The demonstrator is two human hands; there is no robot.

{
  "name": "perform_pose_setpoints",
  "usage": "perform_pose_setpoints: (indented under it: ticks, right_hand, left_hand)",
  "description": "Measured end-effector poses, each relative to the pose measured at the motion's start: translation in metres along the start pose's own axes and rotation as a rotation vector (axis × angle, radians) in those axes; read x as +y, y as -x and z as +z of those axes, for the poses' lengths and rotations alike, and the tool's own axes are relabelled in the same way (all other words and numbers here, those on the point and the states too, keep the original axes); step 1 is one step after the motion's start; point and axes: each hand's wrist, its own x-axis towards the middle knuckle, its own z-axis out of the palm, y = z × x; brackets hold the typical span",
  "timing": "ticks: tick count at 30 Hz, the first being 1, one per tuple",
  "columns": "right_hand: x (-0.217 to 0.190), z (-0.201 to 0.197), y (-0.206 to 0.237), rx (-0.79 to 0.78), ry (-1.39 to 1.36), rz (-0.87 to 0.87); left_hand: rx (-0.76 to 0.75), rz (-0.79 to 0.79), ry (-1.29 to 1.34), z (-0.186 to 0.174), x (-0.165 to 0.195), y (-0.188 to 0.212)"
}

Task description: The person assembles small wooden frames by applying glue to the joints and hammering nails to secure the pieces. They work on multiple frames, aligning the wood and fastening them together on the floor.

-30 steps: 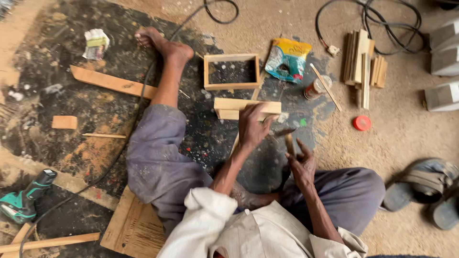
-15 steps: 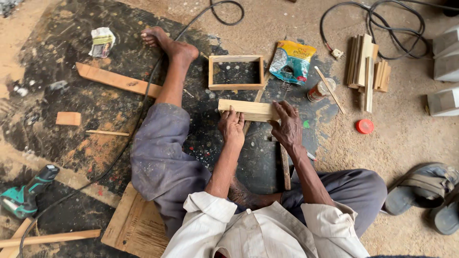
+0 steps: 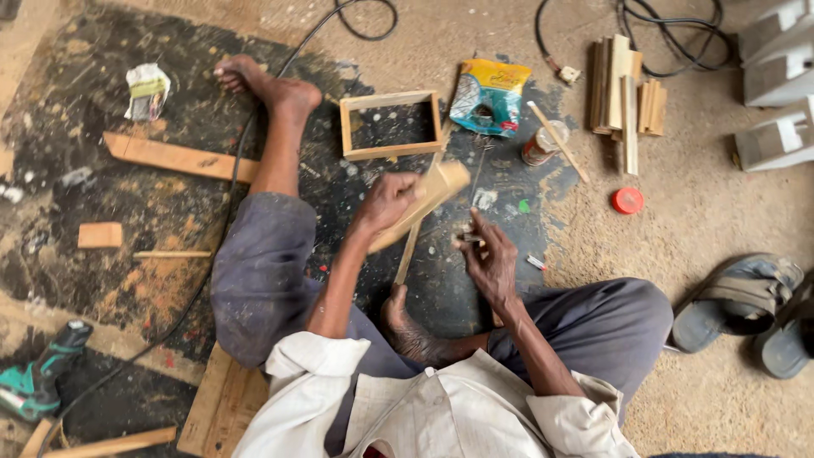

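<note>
I sit on the ground with one leg stretched out. My left hand point(image 3: 386, 203) grips a pale wooden block point(image 3: 428, 199) and holds it tilted above the dark floor mat. My right hand point(image 3: 487, 254) hovers just right of it with fingers spread, beside a small dark object on the ground point(image 3: 469, 238). A thin wooden stick point(image 3: 407, 254) lies under the block. A small open wooden frame point(image 3: 392, 125) rests just beyond my hands.
A yellow and blue bag point(image 3: 489, 95), a small can with a stick across it point(image 3: 543, 146), a red lid point(image 3: 627, 200), stacked wood strips point(image 3: 626, 85), cables, sandals point(image 3: 733, 297), a green power drill point(image 3: 38, 382), a plank point(image 3: 174, 157), a small block point(image 3: 100, 235).
The wooden block lay flat on the ground under both hands; now my left hand has lifted and tilted it. My right hand has come off it and drawn back toward me.
</note>
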Motion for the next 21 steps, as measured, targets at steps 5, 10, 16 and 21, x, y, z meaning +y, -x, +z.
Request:
perform_pose_setpoints:
  ticks: [5, 10, 16, 21]
  right_hand:
    - [0.005, 0.006, -0.021, 0.08, 0.033, -0.1]
    - [0.019, 0.031, -0.029, -0.129, -0.095, 0.15]
    - [0.05, 0.05, -0.046, -0.015, -0.131, 0.036]
    - [0.055, 0.049, -0.051, -0.103, -0.118, 0.08]
  left_hand:
    - [-0.309, 0.116, -0.366, 0.007, 0.003, -0.011]
    - [-0.316, 0.044, -0.346, 0.017, 0.012, -0.006]
    - [-0.096, 0.202, -0.45, 0.036, 0.031, 0.006]
    - [-0.051, 0.328, -0.64, 0.053, 0.016, 0.005]
